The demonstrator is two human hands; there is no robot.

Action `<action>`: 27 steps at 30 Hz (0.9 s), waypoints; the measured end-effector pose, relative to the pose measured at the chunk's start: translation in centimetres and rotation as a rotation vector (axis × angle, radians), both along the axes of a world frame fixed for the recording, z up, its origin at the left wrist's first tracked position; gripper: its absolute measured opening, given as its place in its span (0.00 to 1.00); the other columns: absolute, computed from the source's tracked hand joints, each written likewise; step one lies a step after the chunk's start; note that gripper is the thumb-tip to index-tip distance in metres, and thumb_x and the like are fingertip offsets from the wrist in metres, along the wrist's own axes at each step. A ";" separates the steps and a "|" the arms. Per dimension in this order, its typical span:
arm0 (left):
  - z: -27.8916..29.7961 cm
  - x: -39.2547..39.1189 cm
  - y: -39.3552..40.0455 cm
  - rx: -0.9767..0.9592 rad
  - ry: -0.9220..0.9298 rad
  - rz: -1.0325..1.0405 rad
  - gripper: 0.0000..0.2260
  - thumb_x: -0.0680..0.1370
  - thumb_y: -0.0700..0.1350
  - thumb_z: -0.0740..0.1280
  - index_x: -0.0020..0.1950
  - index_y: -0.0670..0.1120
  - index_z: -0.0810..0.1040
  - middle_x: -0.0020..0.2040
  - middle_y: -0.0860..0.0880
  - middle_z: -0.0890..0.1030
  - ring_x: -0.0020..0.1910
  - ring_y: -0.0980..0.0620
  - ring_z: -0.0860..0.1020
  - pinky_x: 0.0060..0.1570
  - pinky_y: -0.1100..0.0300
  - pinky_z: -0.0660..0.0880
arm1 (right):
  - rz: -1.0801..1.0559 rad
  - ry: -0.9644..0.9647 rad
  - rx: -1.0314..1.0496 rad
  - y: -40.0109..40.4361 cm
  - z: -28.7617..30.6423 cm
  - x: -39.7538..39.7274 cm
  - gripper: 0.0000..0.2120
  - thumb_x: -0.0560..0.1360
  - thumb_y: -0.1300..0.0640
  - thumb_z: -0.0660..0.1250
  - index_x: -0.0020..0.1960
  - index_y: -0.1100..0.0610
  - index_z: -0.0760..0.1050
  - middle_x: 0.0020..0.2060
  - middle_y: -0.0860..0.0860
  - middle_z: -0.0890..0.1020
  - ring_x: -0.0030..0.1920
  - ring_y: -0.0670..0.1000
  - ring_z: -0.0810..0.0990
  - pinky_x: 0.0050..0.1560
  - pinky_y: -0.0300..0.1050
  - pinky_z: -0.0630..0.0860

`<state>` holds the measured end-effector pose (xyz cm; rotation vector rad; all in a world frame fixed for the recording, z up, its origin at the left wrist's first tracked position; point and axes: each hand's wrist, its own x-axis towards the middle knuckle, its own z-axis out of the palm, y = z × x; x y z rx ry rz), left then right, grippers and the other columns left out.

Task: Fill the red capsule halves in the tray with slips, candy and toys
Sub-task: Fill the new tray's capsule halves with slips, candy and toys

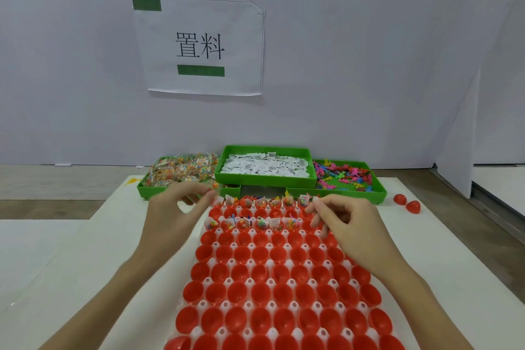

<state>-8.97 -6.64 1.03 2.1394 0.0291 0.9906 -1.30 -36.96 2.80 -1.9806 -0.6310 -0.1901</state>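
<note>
The white tray (257, 304) of red capsule halves (260, 293) lies closest, running from the 6 o'clock edge up the middle of the desk (56, 278); most of its cups stand bare, while the two rows at its 12 o'clock end, with one bare row between them, hold slips, candy and small toys. The left hand (173, 216) hovers at the tray's 11 o'clock corner, its fingers (208, 197) curled and pinching a small clear candy packet (215, 186) just above and outside the farthest row. The right hand (348, 224) hangs over the tray's 1 o'clock corner, fingers bent, thumb and forefinger nipping a small white slip (315, 199) just beside the last filled capsule of the far row; the other fingertips dip toward the capsules of the second and third rows. Beyond the tray, at 12 o'clock, stands a raised green bin of white slips (265, 168); at 11 o'clock a green bin of candy packets (181, 172), and at 1 o'clock a green bin of coloured plastic toys (345, 177). Two loose red capsule halves (406, 203) lie on the desk at 2 o'clock, well apart from the tray. On the wall behind hangs a paper sign (200, 45) fixed with green tape.
</note>
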 end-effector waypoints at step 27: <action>-2.7 0.6 4.3 -0.207 0.108 0.173 0.07 0.81 0.43 0.71 0.43 0.52 0.80 0.35 0.54 0.82 0.35 0.53 0.79 0.36 0.64 0.72 | -0.007 -0.053 -0.696 9.3 1.8 12.7 0.18 0.85 0.64 0.58 0.70 0.54 0.77 0.74 0.56 0.73 0.69 0.57 0.76 0.68 0.50 0.73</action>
